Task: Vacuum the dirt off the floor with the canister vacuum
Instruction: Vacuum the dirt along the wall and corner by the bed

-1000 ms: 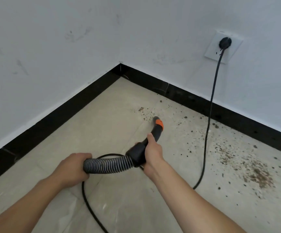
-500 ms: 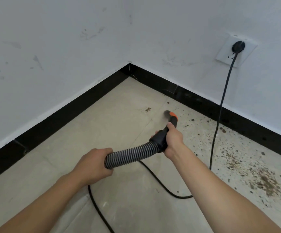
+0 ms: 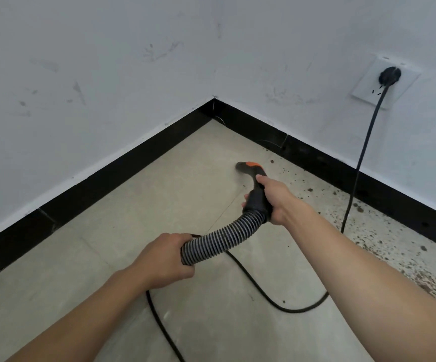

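Two white walls (image 3: 81, 74) meet in a corner at the top of the view, a black skirting (image 3: 122, 168) along the foot of each and a pale tiled floor (image 3: 159, 199) below. The left wall carries faint grey scuffs and smudges. The left hand (image 3: 163, 259) comes in from the bottom left, fingers curled tight round the ribbed grey and black hose (image 3: 222, 237), which passes out of sight under the palm. From there the hose bends up to the right and joins the black nozzle (image 3: 257, 197), which ends in an orange tip (image 3: 249, 165). The tip points at the floor a little out from the corner, near the right-hand skirting; whether it touches the tiles cannot be told. The right hand (image 3: 277, 199) is wrapped round the nozzle just above the hose joint, thumb laid along its top toward the tip. Right of the nozzle, dark dirt (image 3: 425, 280) is scattered over the floor: sparse crumbs near the skirting, thicker toward the right edge, with the right forearm crossing in front of it. A black cord (image 3: 361, 158) hangs from a plug (image 3: 389, 75) in a white wall socket (image 3: 368, 94) at upper right, drops past the skirting to the floor, passes behind the right forearm, loops across the tiles and runs under the hose toward the bottom edge
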The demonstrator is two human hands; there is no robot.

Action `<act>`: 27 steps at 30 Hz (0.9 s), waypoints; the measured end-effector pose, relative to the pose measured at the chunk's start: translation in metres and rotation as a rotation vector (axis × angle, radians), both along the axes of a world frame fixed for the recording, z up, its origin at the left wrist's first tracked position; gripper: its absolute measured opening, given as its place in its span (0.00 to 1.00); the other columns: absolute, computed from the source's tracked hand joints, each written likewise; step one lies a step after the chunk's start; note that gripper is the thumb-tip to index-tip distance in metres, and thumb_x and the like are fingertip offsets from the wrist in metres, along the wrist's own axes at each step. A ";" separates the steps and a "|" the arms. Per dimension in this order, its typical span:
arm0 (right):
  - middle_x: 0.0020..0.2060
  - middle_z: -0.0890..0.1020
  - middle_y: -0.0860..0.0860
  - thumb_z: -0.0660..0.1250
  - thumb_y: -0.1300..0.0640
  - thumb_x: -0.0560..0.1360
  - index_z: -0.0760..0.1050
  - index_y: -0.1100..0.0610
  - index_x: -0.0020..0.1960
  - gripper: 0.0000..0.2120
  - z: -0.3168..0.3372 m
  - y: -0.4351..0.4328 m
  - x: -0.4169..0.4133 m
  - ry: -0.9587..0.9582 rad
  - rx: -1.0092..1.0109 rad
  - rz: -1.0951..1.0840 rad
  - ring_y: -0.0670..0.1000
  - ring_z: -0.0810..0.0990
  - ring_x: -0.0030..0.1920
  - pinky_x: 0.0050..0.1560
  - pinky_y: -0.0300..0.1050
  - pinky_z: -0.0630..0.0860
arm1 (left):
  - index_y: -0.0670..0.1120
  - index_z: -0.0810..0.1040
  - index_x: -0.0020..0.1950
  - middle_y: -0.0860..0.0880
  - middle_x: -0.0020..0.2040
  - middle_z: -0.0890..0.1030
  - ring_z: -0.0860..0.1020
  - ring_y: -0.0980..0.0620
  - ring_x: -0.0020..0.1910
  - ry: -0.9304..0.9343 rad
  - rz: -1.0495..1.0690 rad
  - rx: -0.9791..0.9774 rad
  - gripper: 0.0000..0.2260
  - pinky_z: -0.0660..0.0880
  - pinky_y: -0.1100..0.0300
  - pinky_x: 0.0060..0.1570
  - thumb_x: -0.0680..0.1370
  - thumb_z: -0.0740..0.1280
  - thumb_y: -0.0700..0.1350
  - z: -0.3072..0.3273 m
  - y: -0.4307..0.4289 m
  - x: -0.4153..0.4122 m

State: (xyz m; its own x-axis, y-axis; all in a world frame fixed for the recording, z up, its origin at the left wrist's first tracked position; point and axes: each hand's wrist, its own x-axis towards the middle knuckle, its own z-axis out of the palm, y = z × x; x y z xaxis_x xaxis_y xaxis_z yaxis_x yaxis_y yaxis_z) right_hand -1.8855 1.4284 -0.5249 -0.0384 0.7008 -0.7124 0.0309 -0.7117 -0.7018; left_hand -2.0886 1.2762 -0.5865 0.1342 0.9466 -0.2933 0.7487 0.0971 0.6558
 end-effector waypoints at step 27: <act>0.51 0.83 0.59 0.63 0.45 0.80 0.73 0.59 0.58 0.17 -0.042 -0.044 -0.053 0.135 -0.026 -0.266 0.59 0.82 0.49 0.55 0.56 0.81 | 0.58 0.74 0.38 0.58 0.33 0.79 0.77 0.60 0.33 0.135 0.084 0.044 0.10 0.76 0.56 0.32 0.62 0.73 0.51 -0.004 -0.018 -0.064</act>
